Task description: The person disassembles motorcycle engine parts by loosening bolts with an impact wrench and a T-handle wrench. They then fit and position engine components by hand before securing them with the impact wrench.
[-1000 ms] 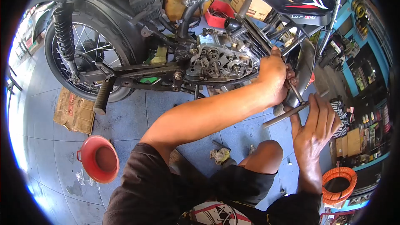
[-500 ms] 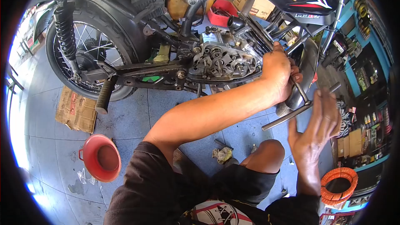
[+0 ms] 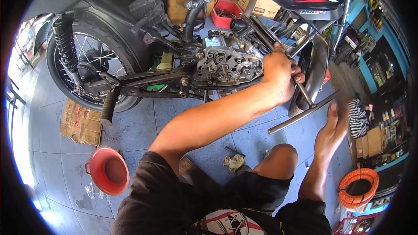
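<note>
My left hand (image 3: 281, 75) is closed around the shaft of a T-handle wrench (image 3: 291, 121), in front of the motorcycle engine. The wrench's crossbar sticks out below that hand, slanting up to the right. My right hand (image 3: 332, 126) is open at the bar's right end, its fingers stretched and partly blurred; whether it touches the bar I cannot tell. Left of my left hand lies the opened engine case (image 3: 226, 66), with gears and shafts bare. The wrench's working end is hidden behind my left hand.
The motorcycle's rear wheel (image 3: 93, 61) and footpeg (image 3: 110, 106) are at left. A red basin (image 3: 124, 178), flattened cardboard (image 3: 80, 122) and a crumpled rag (image 3: 234, 162) lie on the tiled floor. A red parts tray (image 3: 226, 14) stands behind the engine; an orange ring-shaped bundle (image 3: 345, 187) is at right.
My right hand has shifted outward to the right along the wrench's crossbar. My left hand keeps its hold on the shaft. The whole view has shifted slightly.
</note>
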Tool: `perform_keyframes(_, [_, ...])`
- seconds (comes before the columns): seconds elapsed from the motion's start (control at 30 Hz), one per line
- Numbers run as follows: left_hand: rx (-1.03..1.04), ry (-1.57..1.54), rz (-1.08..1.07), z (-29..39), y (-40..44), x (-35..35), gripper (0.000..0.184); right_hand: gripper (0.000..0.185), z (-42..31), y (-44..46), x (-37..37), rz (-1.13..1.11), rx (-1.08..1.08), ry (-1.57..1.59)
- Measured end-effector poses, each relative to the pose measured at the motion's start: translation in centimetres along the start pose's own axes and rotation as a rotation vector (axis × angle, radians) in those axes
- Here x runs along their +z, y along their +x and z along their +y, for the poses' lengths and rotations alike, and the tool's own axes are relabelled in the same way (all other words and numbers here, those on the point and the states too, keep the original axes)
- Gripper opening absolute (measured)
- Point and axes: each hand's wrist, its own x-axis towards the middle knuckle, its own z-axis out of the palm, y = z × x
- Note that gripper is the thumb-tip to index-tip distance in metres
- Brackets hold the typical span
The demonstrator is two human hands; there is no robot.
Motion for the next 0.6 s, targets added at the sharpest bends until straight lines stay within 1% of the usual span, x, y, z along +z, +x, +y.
perform_keyframes(0.07, [0.014, -0.004, -0.012, 0.2, -0.3, 0.3, 0.038, 0.052, -2.8, 0.3, 0.1, 0.166, -0.407, -0.282])
perform_keyframes(0.13, [0.040, 0.004, 0.023, 0.1, -1.1, 0.5, 0.029, 0.058, -5.7, -0.3, -0.5, -0.370, -0.775, -0.836])
perform_keyframes(0.17, [0.035, 0.006, 0.051, 0.0, -0.9, 0.5, 0.029, 0.049, -5.4, 0.4, 0.4, -0.524, -0.691, -0.583])
perform_keyframes(0.2, [0.092, 0.070, 0.039, -0.3, -0.5, 0.2, 0.029, 0.049, -4.8, 1.0, 0.8, -0.522, -0.681, -0.592])
perform_keyframes(0.27, [0.023, 0.025, 0.027, 0.3, -0.7, 0.2, 0.028, 0.036, -3.8, 1.8, 1.5, -0.572, -0.466, -0.326])
perform_keyframes(0.3, [0.032, 0.027, 0.031, 0.6, -0.8, 0.3, 0.028, 0.021, -3.9, 1.5, 1.9, -0.494, -0.485, -0.263])
perform_keyframes(0.33, [0.031, 0.030, 0.039, 0.8, -1.0, 0.3, 0.028, 0.021, -3.5, 1.0, 2.1, -0.498, -0.485, -0.254])
perform_keyframes(0.4, [0.032, 0.039, 0.039, 1.0, -1.1, 0.2, 0.027, 0.019, -2.6, 0.1, 2.8, -0.573, -0.029, 0.255])
perform_keyframes(0.43, [0.032, 0.056, 0.033, 1.1, -0.9, -0.1, 0.026, 0.022, -2.9, -0.2, 3.5, -0.545, 0.051, 0.398])
perform_keyframes(0.47, [0.029, 0.074, 0.029, 1.2, -0.8, -0.5, 0.026, 0.022, -3.1, -0.5, 3.6, -0.542, 0.052, 0.402])
perform_keyframes(0.53, [0.021, 0.067, 0.009, 1.6, -1.0, -0.5, 0.023, 0.024, -3.5, -1.0, 3.7, -0.565, 0.645, 1.008])
perform_keyframes(0.57, [0.021, 0.074, 0.044, 1.8, -0.9, -0.4, 0.022, 0.024, -3.8, -1.4, 4.2, -0.510, 0.676, 1.090])
perform_keyframes(0.6, [0.023, 0.078, 0.079, 2.0, -1.1, -0.2, 0.022, 0.024, -4.1, -1.6, 4.4, -0.505, 0.679, 1.093])
